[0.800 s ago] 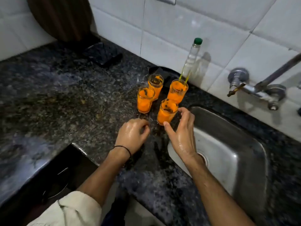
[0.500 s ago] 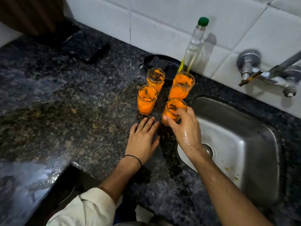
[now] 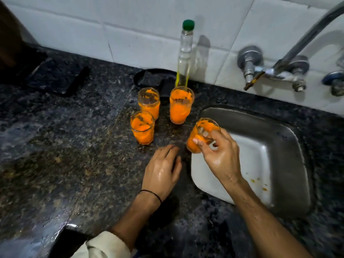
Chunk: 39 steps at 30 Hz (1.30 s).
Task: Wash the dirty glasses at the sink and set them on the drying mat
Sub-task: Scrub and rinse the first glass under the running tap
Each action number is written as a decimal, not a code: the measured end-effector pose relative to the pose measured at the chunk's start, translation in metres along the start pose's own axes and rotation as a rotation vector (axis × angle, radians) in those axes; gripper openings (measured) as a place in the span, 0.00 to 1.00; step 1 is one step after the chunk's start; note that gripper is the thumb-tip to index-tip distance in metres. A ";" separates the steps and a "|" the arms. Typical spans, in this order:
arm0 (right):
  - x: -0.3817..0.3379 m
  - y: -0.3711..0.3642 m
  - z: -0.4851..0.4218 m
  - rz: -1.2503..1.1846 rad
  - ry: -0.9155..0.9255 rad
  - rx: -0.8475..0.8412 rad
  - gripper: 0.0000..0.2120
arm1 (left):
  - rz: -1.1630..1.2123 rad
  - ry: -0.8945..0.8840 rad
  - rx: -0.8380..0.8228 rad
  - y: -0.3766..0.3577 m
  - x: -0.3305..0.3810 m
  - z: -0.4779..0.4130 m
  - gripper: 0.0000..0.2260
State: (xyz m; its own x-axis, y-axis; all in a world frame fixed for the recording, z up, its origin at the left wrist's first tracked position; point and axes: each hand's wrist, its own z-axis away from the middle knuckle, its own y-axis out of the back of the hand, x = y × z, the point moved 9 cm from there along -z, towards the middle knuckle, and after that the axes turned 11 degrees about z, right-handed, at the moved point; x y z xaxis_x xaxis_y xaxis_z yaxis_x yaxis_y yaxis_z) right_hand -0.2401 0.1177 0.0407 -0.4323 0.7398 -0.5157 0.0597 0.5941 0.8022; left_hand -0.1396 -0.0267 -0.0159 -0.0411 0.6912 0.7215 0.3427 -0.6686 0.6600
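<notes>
Right hand (image 3: 221, 161) grips tilted glass (image 3: 200, 138) (orange-smeared).

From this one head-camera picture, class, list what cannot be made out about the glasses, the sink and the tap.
- Tap spout: its outlet is cut off by the top right edge, so whether water runs is unknown.
- Sink drain: hidden behind the right hand and forearm.
- Held glass: fingers cover part of its rim.
- Drying mat: cannot be identified with certainty.
- Left hand: contact with the counter unclear.
</notes>
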 end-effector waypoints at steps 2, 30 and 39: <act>0.019 0.018 -0.002 0.012 -0.034 0.021 0.10 | 0.135 -0.015 -0.006 -0.004 0.023 -0.022 0.10; 0.143 0.103 -0.045 -0.168 0.086 -0.149 0.11 | 0.987 0.419 -0.390 -0.150 0.163 -0.158 0.30; 0.146 0.086 -0.048 -0.132 0.205 -0.445 0.18 | 1.048 0.306 -0.446 -0.176 0.159 -0.098 0.18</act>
State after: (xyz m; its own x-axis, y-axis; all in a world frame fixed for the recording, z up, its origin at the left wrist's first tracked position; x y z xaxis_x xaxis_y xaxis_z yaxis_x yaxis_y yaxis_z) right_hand -0.3409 0.2615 0.0486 -0.5808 0.5636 -0.5875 -0.3773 0.4532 0.8077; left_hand -0.2984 0.1742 0.0036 -0.1794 -0.3064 0.9348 -0.0129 -0.9494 -0.3137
